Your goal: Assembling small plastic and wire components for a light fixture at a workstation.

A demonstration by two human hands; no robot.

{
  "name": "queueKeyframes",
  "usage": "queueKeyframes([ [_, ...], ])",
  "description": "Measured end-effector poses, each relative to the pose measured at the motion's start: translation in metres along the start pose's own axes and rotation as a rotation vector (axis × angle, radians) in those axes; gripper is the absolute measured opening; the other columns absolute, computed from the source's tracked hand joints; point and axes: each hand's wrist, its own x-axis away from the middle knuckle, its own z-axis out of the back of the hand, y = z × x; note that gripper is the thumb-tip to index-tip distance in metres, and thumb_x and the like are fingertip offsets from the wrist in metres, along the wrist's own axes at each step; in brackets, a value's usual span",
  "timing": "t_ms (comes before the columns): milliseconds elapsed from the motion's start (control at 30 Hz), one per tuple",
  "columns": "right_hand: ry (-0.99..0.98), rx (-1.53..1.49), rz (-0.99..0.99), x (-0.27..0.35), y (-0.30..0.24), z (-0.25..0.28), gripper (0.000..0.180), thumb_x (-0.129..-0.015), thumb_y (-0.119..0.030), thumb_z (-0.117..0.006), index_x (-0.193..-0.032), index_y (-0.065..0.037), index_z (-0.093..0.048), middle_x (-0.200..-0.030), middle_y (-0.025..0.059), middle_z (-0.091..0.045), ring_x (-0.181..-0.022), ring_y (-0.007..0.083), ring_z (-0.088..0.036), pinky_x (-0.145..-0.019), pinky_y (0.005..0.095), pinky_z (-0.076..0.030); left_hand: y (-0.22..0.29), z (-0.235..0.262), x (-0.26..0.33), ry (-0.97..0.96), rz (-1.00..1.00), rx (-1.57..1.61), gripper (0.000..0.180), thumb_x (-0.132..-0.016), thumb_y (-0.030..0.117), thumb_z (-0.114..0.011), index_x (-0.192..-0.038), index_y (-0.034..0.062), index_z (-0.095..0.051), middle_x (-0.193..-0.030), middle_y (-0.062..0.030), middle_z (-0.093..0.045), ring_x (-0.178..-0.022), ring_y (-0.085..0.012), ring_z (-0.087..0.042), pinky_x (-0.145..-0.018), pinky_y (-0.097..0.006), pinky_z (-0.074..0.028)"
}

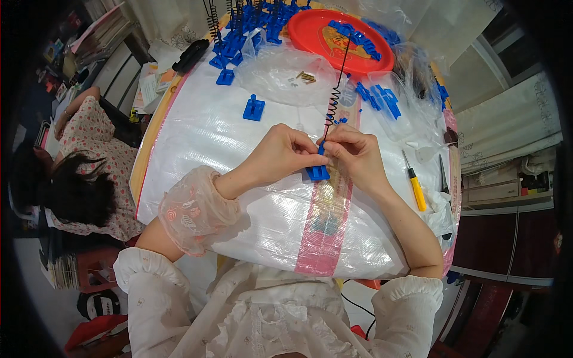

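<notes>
Between my hands is a small blue plastic base (319, 173) with an upright post, held over the sheet-covered table. A black coiled wire (332, 110) rises from the top of the post, its long straight end slanting toward the far right. My left hand (283, 154) pinches the blue base at its post. From the other side, my right hand (358, 158) pinches where the wire meets the post; the fingertips partly hide that joint. Left of the wire, a loose blue base (253, 108) stands alone with its post up.
Several blue bases with black coils (239, 42) crowd the far left. A red plate (295, 33) holds blue parts, and brass screws (307, 77) lie on a clear plastic bag (268, 80). At right lies a yellow-handled screwdriver (416, 190). Another person (89, 155) sits at left.
</notes>
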Motion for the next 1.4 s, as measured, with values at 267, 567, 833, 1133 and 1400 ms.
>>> queueKeyframes([
  [267,-0.041,-0.111,-0.069,0.0,0.002,0.0,0.013,-0.092,0.001,-0.068,-0.102,0.007,-0.074,-0.093,0.0066,-0.067,-0.085,0.012,-0.062,-0.078,0.0265,-0.05,0.009,0.0,0.003,0.041,0.023,-0.03,0.019,-0.08,0.015,-0.087,-0.077,-0.0007,-0.077,-0.066,0.0012,-0.065,-0.063,-0.0026,-0.051,-0.056,-0.022,-0.038],
  [567,-0.042,-0.108,-0.1,0.0,-0.001,-0.001,0.013,-0.093,0.001,-0.067,-0.102,0.007,-0.073,-0.095,0.0064,-0.068,-0.086,0.0113,-0.064,-0.078,0.0255,-0.051,0.002,0.0,0.003,0.08,-0.019,-0.065,0.023,-0.078,0.016,-0.088,-0.073,-0.0015,-0.074,-0.064,-0.0001,-0.064,-0.06,-0.0038,-0.052,-0.054,-0.023,-0.04],
  [833,-0.02,-0.069,-0.12,0.002,-0.004,-0.001,0.01,-0.091,-0.001,-0.07,-0.098,0.007,-0.072,-0.093,0.006,-0.069,-0.084,0.0113,-0.064,-0.078,0.0262,-0.052,0.008,-0.001,0.004,0.116,-0.025,-0.185,0.023,-0.078,0.013,-0.087,-0.07,-0.0002,-0.07,-0.062,0.0024,-0.059,-0.06,-0.0034,-0.047,-0.054,-0.023,-0.037],
  [1133,-0.037,-0.026,-0.051,0.002,-0.009,-0.001,0.008,-0.09,0.003,-0.07,-0.096,0.007,-0.071,-0.092,0.0057,-0.067,-0.083,0.0113,-0.062,-0.075,0.0254,-0.05,0.006,-0.002,0.005,0.113,-0.041,-0.192,0.022,-0.078,0.012,-0.086,-0.072,-0.001,-0.071,-0.063,0.0015,-0.06,-0.061,-0.0034,-0.048,-0.054,-0.023,-0.037],
  [1400,-0.027,0.116,0.036,0.002,-0.004,0.0,0.01,-0.087,0.002,-0.072,-0.095,0.008,-0.072,-0.088,0.0076,-0.065,-0.077,0.0119,-0.058,-0.07,0.0275,-0.046,0.001,-0.003,0.003,0.126,-0.073,-0.188,0.028,-0.074,0.018,-0.088,-0.075,-0.0043,-0.073,-0.06,-0.0054,-0.063,-0.055,-0.0083,-0.053,-0.053,-0.026,-0.043],
])
